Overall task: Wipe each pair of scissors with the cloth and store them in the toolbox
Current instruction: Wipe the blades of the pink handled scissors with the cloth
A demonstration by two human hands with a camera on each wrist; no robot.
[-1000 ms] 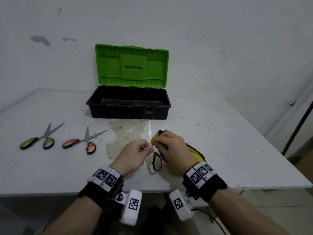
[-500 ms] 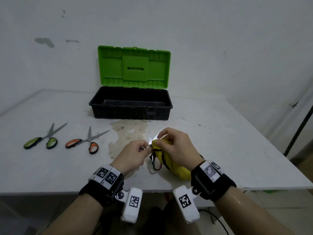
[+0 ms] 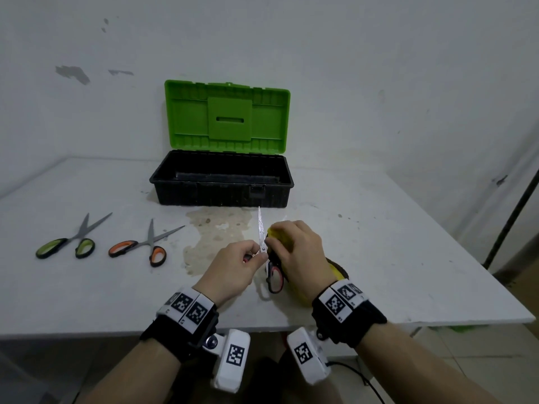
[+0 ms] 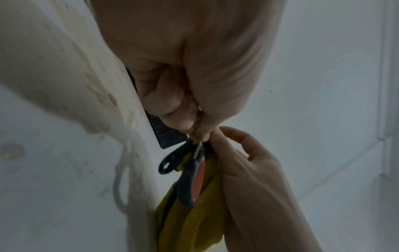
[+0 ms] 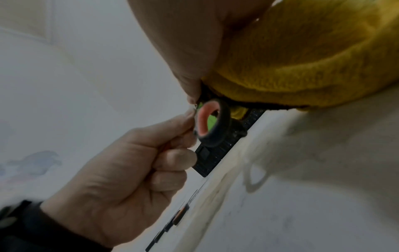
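the right hand [image 3: 294, 252], cloth [image 3: 278, 236] bunched in its fingers, has slid back down one blade of the red scissors [image 3: 274, 277] that the left hand [image 3: 233, 269] pinches before the open toolbox [image 3: 221, 196], so wiping isn't finished, i'd guess.

Head looks down; wrists close (sharing scissors [image 3: 269, 259]).

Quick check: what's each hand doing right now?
Left hand: pinches the red-handled scissors near the pivot.
Right hand: grips the yellow cloth around one blade.
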